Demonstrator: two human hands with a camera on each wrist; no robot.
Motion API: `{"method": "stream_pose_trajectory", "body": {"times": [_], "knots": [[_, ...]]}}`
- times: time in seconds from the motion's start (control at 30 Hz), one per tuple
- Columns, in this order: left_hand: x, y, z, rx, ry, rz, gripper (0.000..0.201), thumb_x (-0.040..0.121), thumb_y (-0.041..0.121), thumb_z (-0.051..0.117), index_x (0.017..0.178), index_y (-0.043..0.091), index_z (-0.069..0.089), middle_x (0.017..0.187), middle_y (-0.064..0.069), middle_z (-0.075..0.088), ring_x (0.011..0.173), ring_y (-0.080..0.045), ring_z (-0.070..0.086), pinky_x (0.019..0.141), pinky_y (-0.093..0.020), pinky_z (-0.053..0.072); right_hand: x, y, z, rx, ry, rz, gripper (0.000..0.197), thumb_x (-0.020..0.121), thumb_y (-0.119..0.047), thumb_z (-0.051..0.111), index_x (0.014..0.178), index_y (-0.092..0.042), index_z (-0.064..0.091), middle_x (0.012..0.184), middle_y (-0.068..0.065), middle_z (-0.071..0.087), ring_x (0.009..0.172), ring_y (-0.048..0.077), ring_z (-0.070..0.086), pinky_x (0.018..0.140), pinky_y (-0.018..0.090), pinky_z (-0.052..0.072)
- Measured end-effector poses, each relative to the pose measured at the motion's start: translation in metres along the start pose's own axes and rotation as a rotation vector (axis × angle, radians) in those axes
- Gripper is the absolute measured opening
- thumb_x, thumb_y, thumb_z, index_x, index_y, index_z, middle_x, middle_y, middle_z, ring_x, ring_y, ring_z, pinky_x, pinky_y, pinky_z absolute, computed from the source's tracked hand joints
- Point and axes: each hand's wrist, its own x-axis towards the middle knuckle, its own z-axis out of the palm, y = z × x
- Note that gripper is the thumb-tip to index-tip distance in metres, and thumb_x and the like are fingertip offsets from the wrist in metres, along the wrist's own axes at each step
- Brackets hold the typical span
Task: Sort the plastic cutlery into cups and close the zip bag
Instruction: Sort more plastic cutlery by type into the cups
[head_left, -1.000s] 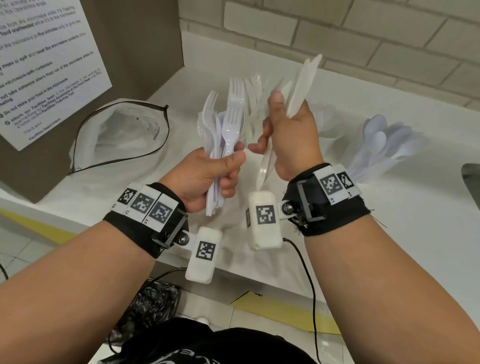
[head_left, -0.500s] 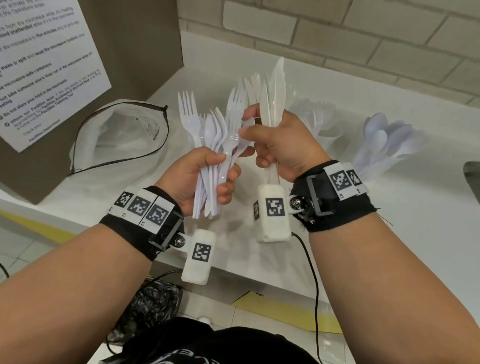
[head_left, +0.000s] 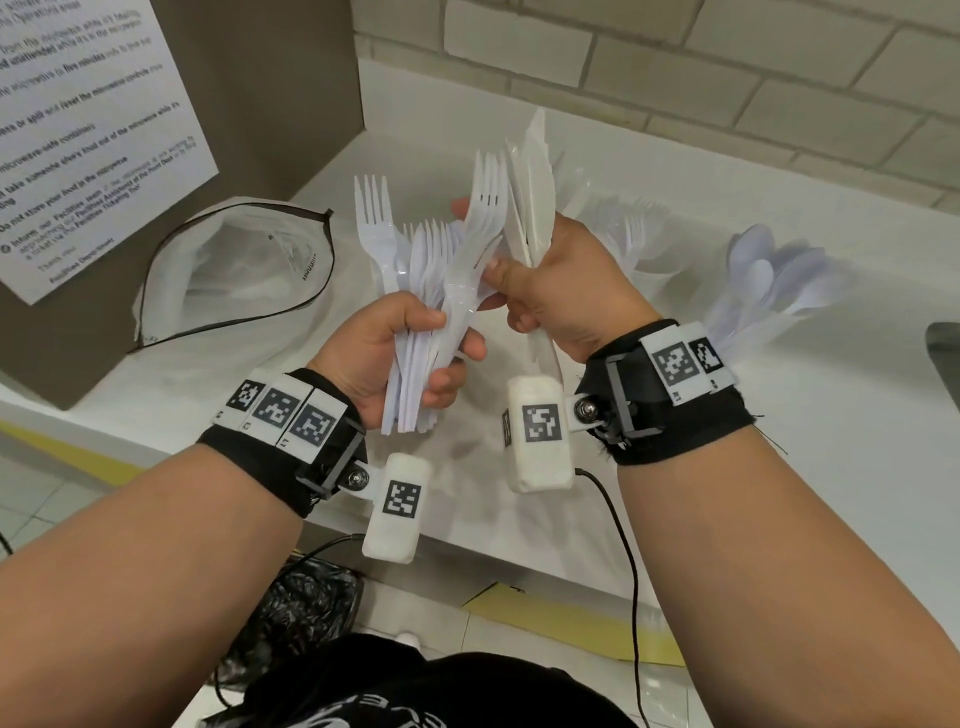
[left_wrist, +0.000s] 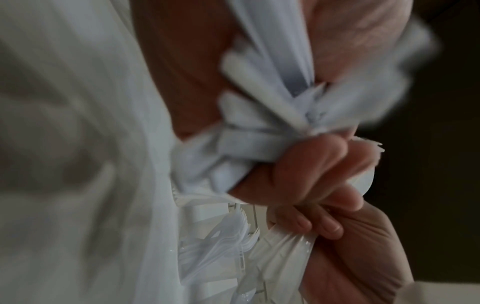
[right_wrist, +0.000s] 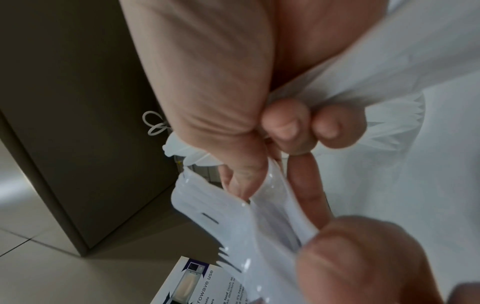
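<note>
My left hand (head_left: 415, 353) grips a bundle of white plastic forks (head_left: 421, 270) by the handles, tines up, above the counter. My right hand (head_left: 545, 280) holds several white knives (head_left: 532, 176) upright in its curled fingers, while its thumb and forefinger pinch one fork (head_left: 485, 208) at the right side of the bundle. The clear zip bag (head_left: 234, 270) lies open on the counter to the left. A cup of forks (head_left: 631, 234) and a cup of white spoons (head_left: 769, 280) stand behind and to the right. In the wrist views, fingers (left_wrist: 298, 164) wrap the handles and the pinched fork (right_wrist: 221, 216) shows close up.
A brown cabinet side with a printed notice (head_left: 78, 130) stands at the left. The white counter (head_left: 779, 441) runs to a tiled wall (head_left: 675, 62) behind. A dark object (head_left: 945, 358) sits at the right edge. Cables hang below the counter's front edge.
My right hand moved from above the bundle down to its right side and now pinches one fork there. The bundle has fanned out, one fork leaning left.
</note>
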Motion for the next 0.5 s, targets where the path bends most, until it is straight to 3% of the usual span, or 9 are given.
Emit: {"method": "stream_pose_trajectory", "body": {"times": [0.1,0.2,0.27,0.33,0.4,0.5], "knots": [[0.002,0.0,0.0,-0.057,-0.03,-0.025,0.053,0.057,0.026,0.073,0.104,0.012,0.052,0.07,-0.007,0.059,0.042,-0.014,0.045,0.04,-0.019,0.036,0.001,-0.001,0.0,0.045,0.016,0.009,0.03,0.093,-0.005,0.057,0.123,-0.003,0.054,0.085,0.011,0.063,0.05,0.009,0.06,0.045,0.026,0.03],[0.002,0.001,0.001,-0.07,-0.042,-0.03,0.034,0.062,0.03,0.073,0.092,0.015,0.066,0.068,-0.005,0.056,0.041,-0.011,0.042,0.038,-0.018,0.036,0.004,-0.001,-0.001,0.054,0.04,0.027,0.009,0.091,-0.006,0.06,0.098,-0.011,0.059,0.071,0.004,0.062,0.047,0.013,0.056,0.044,0.026,0.029],[0.002,0.002,0.003,-0.079,-0.036,-0.031,0.028,0.068,0.034,0.073,0.091,0.017,0.068,0.068,-0.003,0.056,0.04,-0.008,0.041,0.036,-0.017,0.035,0.006,-0.001,-0.002,0.069,0.063,0.062,0.008,0.09,-0.009,0.063,0.089,-0.012,0.055,0.061,-0.001,0.056,0.042,0.012,0.047,0.043,0.025,0.029],[0.003,0.001,0.004,-0.094,-0.018,-0.043,0.031,0.08,0.042,0.063,0.1,0.018,0.063,0.068,0.0,0.056,0.04,-0.005,0.042,0.035,-0.016,0.036,0.008,-0.001,-0.001,0.106,0.077,0.108,0.011,0.09,-0.011,0.064,0.089,-0.01,0.053,0.053,-0.005,0.052,0.035,0.008,0.044,0.044,0.024,0.028],[0.005,0.0,0.005,-0.092,0.009,-0.062,0.041,0.088,0.052,0.043,0.108,0.018,0.053,0.066,0.003,0.054,0.039,-0.003,0.041,0.035,-0.015,0.036,0.01,-0.001,0.0,0.128,0.09,0.148,0.013,0.089,-0.013,0.064,0.092,-0.008,0.052,0.052,-0.004,0.054,0.033,0.007,0.046,0.044,0.025,0.027],[0.008,0.0,0.007,-0.112,0.029,-0.083,0.053,0.082,0.063,0.035,0.108,0.02,0.053,0.065,0.003,0.052,0.038,-0.002,0.039,0.034,-0.014,0.034,0.012,0.001,0.001,0.107,0.119,0.186,0.014,0.087,-0.013,0.066,0.091,-0.007,0.055,0.06,0.006,0.057,0.034,0.011,0.047,0.042,0.024,0.029]]}}
